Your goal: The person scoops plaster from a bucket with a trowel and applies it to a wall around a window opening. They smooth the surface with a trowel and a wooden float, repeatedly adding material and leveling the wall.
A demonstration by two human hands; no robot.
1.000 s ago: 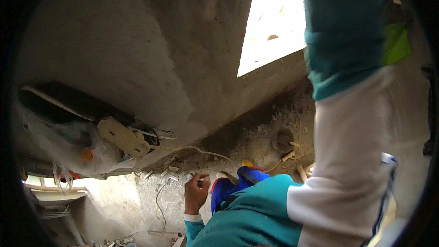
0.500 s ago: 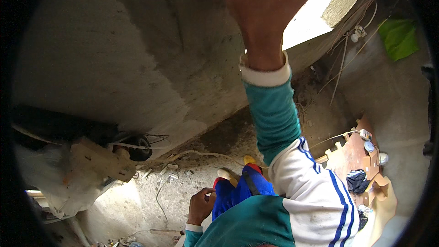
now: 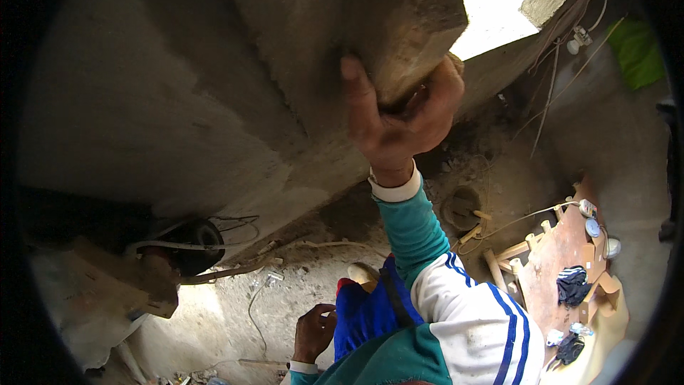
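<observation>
My right hand (image 3: 406,117) reaches up to a rough concrete wall corner (image 3: 417,50) beside a bright opening. Its thumb lies against the wall face on the left, while the fingers bend round the edge on the right. Whether anything small is under those fingers, I cannot make out. Low down, my left hand (image 3: 313,333) hangs beside my blue trousers (image 3: 367,314). Its fingers are loosely bent and apart, and nothing shows in them.
A brown board (image 3: 552,267) on wooden poles, with dark cloth (image 3: 572,285) on it, stands at right. Loose wires (image 3: 548,100) hang near a green cloth (image 3: 636,53). A dusty cardboard piece (image 3: 121,278) is at left. Cable and rubble lie on the floor (image 3: 228,328).
My right hand has come down from the top of the view and now rests at the wall corner. The view has shifted slightly. My left hand stays low by my trousers.
</observation>
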